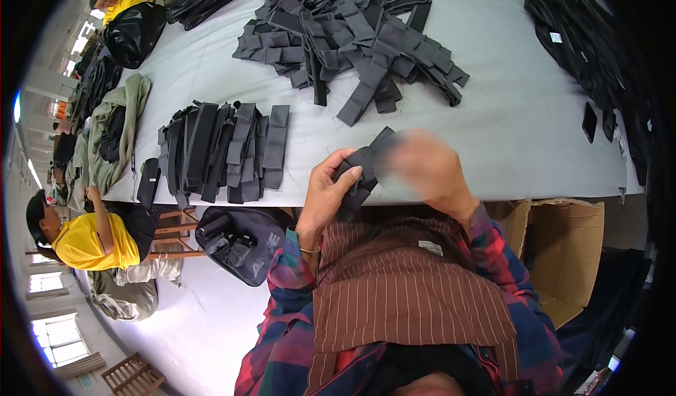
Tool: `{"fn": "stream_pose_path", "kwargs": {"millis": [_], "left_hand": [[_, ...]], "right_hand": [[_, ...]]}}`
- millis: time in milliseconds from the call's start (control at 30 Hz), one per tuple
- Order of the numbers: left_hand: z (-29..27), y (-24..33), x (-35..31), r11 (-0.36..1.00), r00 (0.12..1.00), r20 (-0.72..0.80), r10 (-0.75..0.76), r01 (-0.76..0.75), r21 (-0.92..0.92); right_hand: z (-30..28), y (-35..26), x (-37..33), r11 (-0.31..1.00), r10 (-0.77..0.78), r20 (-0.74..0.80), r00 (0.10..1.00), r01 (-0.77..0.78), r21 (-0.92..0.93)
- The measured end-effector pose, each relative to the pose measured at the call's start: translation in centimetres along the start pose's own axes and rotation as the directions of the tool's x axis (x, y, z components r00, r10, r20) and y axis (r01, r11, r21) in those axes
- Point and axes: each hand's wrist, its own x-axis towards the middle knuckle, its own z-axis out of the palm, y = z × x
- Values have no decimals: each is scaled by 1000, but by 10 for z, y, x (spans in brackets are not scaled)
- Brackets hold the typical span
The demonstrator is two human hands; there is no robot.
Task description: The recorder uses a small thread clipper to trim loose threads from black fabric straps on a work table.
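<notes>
My left hand [325, 190] is closed on a dark grey folded fabric strip [362, 159] near the table's front edge, its thumb pressed on top. Close against the strip's right side is my right hand [440, 174]; its fingers are smeared, so their grip cannot be made out. Beyond both hands a loose, tangled heap of similar grey fabric strips [331, 26] lies on the white-covered table [493, 142]. To the left, more strips [211, 153] lie side by side in a row.
Black garments [588, 51] and a phone [589, 122] lie at the right. A cardboard box [567, 255] stands below the table's right edge. A black bag [246, 263] with dark pieces sits at lower left, near a seated person in yellow [98, 241]. Green cloth [123, 142] lies beyond.
</notes>
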Motion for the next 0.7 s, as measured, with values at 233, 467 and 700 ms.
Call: {"fn": "stream_pose_path", "kwargs": {"millis": [233, 467, 700], "left_hand": [[-4, 1, 2, 998, 998, 61, -9, 5, 65], [-6, 0, 0, 995, 995, 80, -63, 69, -72], [3, 6, -1, 911, 977, 7, 213, -201, 361]], "right_hand": [[-4, -2, 0, 995, -57, 22, 998, 58, -78], [-6, -2, 0, 986, -118, -6, 993, 116, -117], [-2, -8, 6, 998, 45, -152, 987, -50, -33]]}}
